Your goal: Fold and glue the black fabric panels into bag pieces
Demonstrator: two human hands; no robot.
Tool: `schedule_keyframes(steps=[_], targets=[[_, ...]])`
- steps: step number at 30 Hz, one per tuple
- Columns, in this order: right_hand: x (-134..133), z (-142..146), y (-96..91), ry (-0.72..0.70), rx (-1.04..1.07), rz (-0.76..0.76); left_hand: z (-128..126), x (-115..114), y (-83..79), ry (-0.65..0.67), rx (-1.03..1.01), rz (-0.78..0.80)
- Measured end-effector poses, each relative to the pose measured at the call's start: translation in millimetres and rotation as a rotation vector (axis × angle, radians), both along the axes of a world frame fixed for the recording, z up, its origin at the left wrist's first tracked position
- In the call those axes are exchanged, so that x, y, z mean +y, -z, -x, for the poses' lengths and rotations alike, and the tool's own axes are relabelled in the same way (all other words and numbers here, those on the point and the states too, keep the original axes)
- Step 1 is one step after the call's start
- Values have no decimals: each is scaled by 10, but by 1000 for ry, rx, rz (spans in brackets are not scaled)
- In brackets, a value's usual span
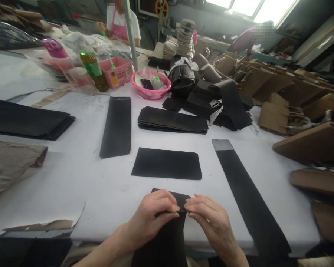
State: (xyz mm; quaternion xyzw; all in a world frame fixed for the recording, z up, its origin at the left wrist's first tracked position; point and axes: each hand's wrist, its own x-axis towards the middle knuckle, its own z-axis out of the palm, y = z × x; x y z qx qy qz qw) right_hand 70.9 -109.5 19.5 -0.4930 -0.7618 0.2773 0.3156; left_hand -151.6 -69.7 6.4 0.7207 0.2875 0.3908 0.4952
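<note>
A black paper sheet [167, 237] lies over the near edge of the white table [80, 178], its far end folded over. My left hand [151, 217] pinches the fold from the left, fingers curled onto it. My right hand [208, 218] grips the same fold from the right, fingertips almost meeting the left ones. Just beyond lies a flat black rectangle [167, 163]. A long black strip [249, 196] with a grey end runs to the right of my hands.
More black sheets lie around: a strip [117, 126], a stack [172, 120], a pile at far left [28, 120]. A pink bowl [150, 87], a pink box [117, 72] and a green bottle [94, 70] stand behind. Brown paper bags [295, 100] crowd the right. Two people work at the back.
</note>
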Motion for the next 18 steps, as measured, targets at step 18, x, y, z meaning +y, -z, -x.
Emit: schedule_keyframes(steps=[18], targets=[[0, 165, -140, -2, 14, 122, 34, 57, -190, 43, 44, 287]])
